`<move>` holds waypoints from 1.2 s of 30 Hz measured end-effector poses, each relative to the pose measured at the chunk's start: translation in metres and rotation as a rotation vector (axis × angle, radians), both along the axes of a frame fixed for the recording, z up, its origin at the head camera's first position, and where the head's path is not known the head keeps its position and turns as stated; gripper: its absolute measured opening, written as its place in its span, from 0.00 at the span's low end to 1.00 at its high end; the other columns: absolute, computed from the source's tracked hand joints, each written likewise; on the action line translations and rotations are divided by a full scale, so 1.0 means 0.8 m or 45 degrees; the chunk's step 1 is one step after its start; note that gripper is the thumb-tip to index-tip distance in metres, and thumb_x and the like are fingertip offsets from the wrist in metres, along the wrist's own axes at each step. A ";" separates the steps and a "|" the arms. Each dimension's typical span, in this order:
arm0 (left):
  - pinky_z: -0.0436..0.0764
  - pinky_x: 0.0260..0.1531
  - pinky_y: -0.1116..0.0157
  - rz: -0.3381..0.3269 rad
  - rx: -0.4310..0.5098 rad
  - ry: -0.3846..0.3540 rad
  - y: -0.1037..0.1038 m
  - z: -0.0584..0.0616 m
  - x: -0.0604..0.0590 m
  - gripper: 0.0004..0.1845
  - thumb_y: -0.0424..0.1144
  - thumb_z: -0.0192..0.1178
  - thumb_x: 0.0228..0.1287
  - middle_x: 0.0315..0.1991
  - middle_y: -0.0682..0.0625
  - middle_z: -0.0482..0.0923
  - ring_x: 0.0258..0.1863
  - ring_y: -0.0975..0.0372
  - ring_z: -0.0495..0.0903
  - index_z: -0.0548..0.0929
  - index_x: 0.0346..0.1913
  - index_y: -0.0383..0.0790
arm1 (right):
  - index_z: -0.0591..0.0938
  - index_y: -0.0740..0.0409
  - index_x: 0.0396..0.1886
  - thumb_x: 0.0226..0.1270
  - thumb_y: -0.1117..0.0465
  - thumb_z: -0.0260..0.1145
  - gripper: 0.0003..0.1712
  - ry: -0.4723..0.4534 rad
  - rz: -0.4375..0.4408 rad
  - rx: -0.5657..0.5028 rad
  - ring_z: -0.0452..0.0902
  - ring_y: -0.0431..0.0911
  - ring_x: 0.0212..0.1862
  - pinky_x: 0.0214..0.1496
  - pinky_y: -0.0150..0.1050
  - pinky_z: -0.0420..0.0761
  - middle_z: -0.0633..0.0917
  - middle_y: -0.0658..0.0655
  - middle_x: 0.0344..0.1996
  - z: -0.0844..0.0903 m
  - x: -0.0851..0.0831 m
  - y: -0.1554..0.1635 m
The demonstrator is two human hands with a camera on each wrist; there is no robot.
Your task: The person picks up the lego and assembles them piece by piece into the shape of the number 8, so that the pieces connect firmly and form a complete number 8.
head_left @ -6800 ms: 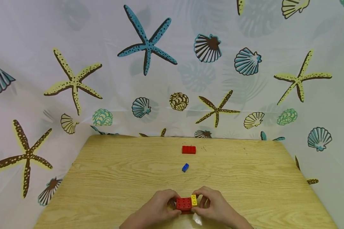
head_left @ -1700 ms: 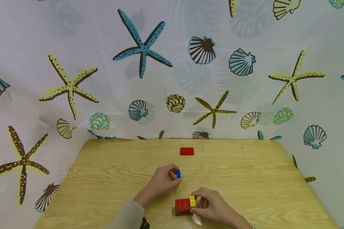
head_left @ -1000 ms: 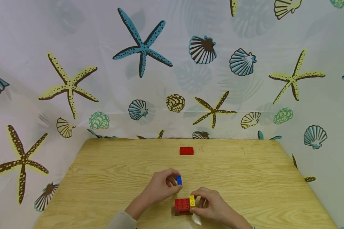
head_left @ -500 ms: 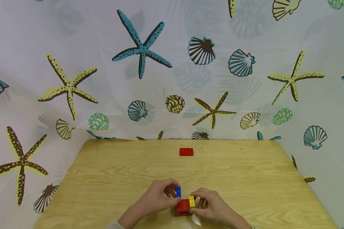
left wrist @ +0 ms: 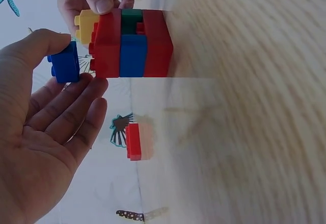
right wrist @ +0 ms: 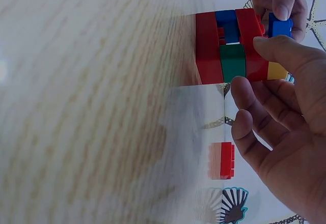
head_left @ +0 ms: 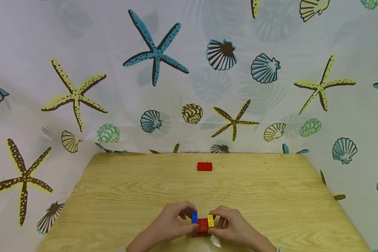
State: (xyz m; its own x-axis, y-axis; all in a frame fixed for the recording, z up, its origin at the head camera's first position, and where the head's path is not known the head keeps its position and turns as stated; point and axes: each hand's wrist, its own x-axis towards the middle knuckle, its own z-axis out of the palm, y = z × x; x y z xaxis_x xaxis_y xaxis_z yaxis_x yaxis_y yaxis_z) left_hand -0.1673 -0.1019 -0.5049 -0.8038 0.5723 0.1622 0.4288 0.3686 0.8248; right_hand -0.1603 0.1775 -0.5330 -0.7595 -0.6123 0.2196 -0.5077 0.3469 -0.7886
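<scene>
1. The left hand pinches a small blue plastic brick between thumb and fingertips; the brick sits at the left edge of the stack's top, studs up. The left wrist view shows the thumb on one face of it and the fingers below.
2. The right hand grips the stacked block of plastic bricks from the right, fingers curled round it; its thumb lies across the upper layer.
3. The stack rests on the pale wooden table near the front edge, between the two hands. The wrist views show red top and bottom layers with blue and green bricks between them.
4. A small yellow plastic brick is seated on the stack's right side, touching the right fingers.
5. A flat red plastic brick lies alone, well apart toward the table's far edge.
6. A white curtain printed with starfish and shells hangs behind and beside the table.
</scene>
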 end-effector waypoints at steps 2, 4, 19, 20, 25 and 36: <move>0.87 0.44 0.60 -0.010 0.004 0.002 -0.001 -0.002 0.001 0.15 0.43 0.75 0.64 0.42 0.56 0.89 0.42 0.69 0.88 0.86 0.51 0.48 | 0.83 0.66 0.60 0.70 0.59 0.75 0.23 -0.012 -0.004 0.004 0.80 0.28 0.33 0.35 0.31 0.83 0.88 0.57 0.46 0.000 0.000 0.000; 0.87 0.44 0.61 -0.023 0.007 0.006 -0.001 -0.004 0.002 0.15 0.43 0.75 0.64 0.43 0.56 0.89 0.43 0.69 0.88 0.86 0.51 0.47 | 0.83 0.66 0.60 0.70 0.58 0.75 0.23 -0.016 -0.010 0.008 0.80 0.28 0.33 0.35 0.31 0.83 0.88 0.57 0.46 0.001 0.000 0.000; 0.86 0.39 0.63 -0.032 0.014 0.041 -0.005 -0.008 0.006 0.17 0.45 0.76 0.64 0.42 0.52 0.90 0.41 0.61 0.90 0.86 0.50 0.39 | 0.83 0.66 0.59 0.69 0.60 0.75 0.23 0.013 -0.007 -0.007 0.79 0.28 0.33 0.34 0.31 0.83 0.88 0.57 0.44 0.000 0.001 0.000; 0.85 0.39 0.64 -0.025 0.006 0.034 -0.006 -0.008 0.007 0.17 0.45 0.76 0.64 0.42 0.53 0.90 0.42 0.61 0.90 0.86 0.50 0.40 | 0.83 0.66 0.59 0.69 0.60 0.75 0.23 0.009 -0.008 -0.007 0.79 0.28 0.33 0.34 0.31 0.83 0.88 0.57 0.44 0.000 0.001 0.000; 0.85 0.40 0.64 -0.012 -0.004 -0.004 -0.009 -0.008 0.009 0.17 0.45 0.75 0.65 0.43 0.53 0.89 0.41 0.63 0.89 0.86 0.51 0.40 | 0.84 0.66 0.59 0.69 0.59 0.75 0.23 -0.003 -0.016 0.001 0.79 0.28 0.33 0.35 0.31 0.83 0.88 0.57 0.44 0.000 0.001 0.000; 0.84 0.40 0.65 -0.013 -0.044 -0.014 -0.009 -0.008 0.009 0.18 0.47 0.75 0.66 0.43 0.55 0.89 0.41 0.64 0.89 0.85 0.52 0.42 | 0.83 0.66 0.59 0.70 0.58 0.75 0.23 -0.038 -0.017 -0.001 0.80 0.29 0.33 0.34 0.31 0.83 0.87 0.56 0.44 0.001 0.000 0.000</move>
